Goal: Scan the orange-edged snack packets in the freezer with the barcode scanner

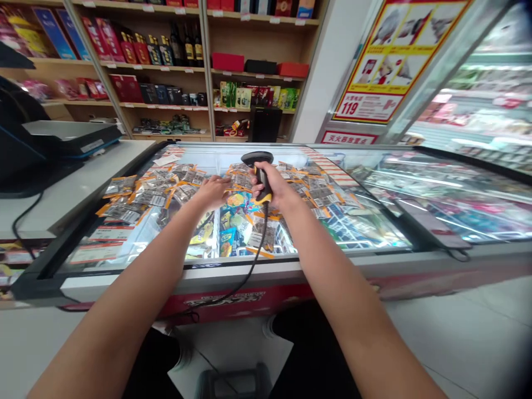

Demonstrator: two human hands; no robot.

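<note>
My right hand point(276, 185) is wrapped around the handle of a black and yellow barcode scanner point(263, 185), its head uppermost and its cord running down from the grip. To its left, my left hand point(213, 192) reaches over the glass lid of a chest freezer point(208, 272), fingers stretched forward and apart. Nothing shows in that hand; whether its fingertips touch a packet I cannot tell. Small clear packets with orange edges and white labels lie in a left group point(153, 194) and a right group point(320, 191) on the glass.
A counter point(25, 213) with a scale point(75, 136) stands at the left. Behind the freezer are shelves point(158, 69) of boxes and bottles. The scanner's cord point(249, 271) hangs over the front edge. A grey stool point(235, 382) is on the floor between my legs.
</note>
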